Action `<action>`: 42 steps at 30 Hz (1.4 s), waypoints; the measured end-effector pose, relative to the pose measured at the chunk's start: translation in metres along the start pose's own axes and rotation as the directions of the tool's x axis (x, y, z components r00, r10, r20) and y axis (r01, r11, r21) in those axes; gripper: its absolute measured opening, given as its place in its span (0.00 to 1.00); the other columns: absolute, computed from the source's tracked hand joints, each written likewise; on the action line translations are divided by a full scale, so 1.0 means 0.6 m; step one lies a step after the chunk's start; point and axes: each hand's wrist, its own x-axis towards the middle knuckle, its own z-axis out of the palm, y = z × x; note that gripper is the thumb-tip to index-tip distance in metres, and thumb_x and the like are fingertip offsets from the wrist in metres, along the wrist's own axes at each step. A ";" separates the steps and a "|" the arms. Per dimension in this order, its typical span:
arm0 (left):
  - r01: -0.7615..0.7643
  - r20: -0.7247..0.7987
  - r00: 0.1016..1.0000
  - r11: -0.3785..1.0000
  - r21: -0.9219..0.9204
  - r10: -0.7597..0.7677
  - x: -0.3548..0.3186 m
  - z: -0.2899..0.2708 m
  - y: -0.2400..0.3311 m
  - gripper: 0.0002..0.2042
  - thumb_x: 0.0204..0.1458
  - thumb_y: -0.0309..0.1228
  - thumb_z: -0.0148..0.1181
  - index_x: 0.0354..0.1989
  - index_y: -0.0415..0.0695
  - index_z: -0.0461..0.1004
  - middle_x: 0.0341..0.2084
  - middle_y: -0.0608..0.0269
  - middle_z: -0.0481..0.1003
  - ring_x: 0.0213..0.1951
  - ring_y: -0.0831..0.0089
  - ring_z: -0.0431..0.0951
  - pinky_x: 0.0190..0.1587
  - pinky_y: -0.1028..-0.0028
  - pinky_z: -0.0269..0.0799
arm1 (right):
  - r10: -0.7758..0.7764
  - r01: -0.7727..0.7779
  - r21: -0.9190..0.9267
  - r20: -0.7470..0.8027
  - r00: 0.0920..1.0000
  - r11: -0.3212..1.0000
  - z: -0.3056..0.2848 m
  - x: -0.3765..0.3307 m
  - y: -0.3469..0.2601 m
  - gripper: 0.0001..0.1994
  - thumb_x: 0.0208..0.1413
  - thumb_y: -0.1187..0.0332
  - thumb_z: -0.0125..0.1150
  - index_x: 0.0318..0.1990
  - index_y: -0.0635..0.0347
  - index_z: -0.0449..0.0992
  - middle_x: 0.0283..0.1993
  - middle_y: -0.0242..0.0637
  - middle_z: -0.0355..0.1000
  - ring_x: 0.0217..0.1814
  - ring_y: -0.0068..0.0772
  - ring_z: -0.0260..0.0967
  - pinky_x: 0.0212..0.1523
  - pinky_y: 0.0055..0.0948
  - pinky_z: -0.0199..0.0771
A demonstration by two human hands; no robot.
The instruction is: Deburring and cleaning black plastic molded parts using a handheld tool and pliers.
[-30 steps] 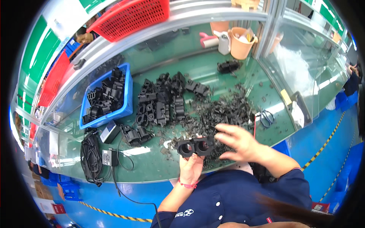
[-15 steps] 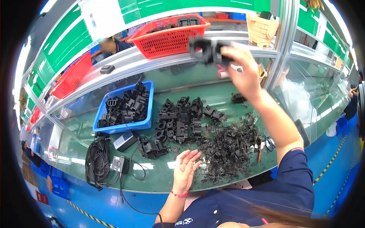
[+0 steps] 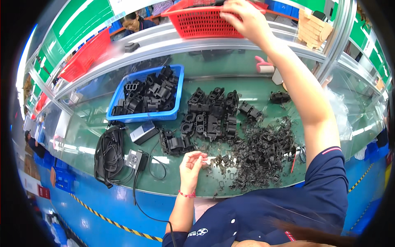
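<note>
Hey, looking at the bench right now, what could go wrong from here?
The right hand is stretched up to the red basket on the shelf edge; a tug might tip it toward the bench. The raised arm passes over the stacked black plastic parts, so anything dropped could scatter them. The left hand rests near the loose scrap pile, which lies close to the table's front edge; a sweep could push bits off.
</note>
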 end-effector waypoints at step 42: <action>0.274 0.187 0.948 0.959 -0.068 -0.258 0.024 0.072 -0.025 0.22 0.49 0.26 0.59 0.52 0.44 0.60 0.31 0.65 0.70 0.29 0.74 0.72 0.27 0.73 0.70 | 0.783 -0.645 -0.672 0.595 -0.179 0.364 -0.433 -0.602 -0.298 0.21 0.45 0.49 0.57 0.28 0.61 0.75 0.28 0.46 0.73 0.34 0.47 0.73 0.36 0.41 0.72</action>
